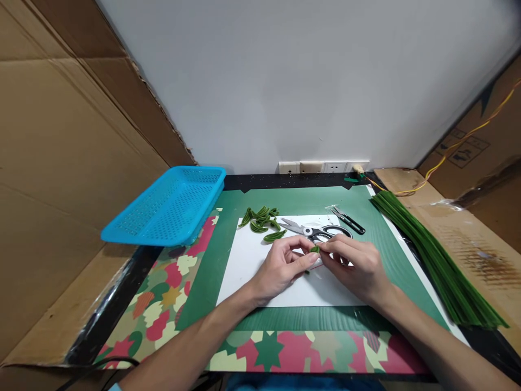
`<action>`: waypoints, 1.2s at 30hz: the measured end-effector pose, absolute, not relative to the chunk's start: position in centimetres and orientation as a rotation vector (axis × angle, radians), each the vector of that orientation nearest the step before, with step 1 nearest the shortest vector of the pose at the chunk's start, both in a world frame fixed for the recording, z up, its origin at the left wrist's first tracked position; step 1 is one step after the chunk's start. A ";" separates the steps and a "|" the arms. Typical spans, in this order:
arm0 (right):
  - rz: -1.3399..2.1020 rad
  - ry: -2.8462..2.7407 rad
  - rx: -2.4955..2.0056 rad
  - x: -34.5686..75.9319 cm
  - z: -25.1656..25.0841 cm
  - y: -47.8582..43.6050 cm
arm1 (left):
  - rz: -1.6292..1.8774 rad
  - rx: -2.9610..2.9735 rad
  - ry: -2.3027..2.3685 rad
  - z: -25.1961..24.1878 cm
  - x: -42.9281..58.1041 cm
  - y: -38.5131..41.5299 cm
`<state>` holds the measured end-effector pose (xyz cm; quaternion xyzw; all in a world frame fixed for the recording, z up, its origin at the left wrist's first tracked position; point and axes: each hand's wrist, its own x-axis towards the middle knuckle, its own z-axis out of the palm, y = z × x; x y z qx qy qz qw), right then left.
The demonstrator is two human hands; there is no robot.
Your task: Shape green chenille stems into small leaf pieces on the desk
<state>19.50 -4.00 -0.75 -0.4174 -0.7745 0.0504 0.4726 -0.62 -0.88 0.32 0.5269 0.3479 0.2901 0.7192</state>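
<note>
Green mat [205, 282] w/ white sheet [244, 271] under L hand [280, 266] & R hand [360, 263], both pinching sm. green piece [315, 249].

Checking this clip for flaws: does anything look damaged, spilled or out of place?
Two blemishes: the upright cardboard on the left has a ragged edge against the wall, as if torn, and brown marks streak the flat cardboard beside the green strips, possibly a stain.

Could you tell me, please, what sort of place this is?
Probably a small craft workstation: scissors and thread snips lie left of a bundle of what look like green chenille stems.
</note>
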 end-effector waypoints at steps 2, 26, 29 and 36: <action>0.305 -1.847 -1.035 19.4 -0.6 -4.0 | 0.634 1.153 0.757 0.4 -0.7 -0.8; 0.527 -1.670 -1.139 19.2 0.1 -4.5 | 0.686 1.193 0.718 0.8 -0.4 -0.6; 0.424 -1.679 -1.113 19.1 0.1 -4.6 | 0.645 1.214 0.684 0.9 -0.5 -0.6; 0.096 -1.692 -1.074 18.7 -0.6 -4.7 | 0.616 1.202 0.674 0.5 -0.4 -0.6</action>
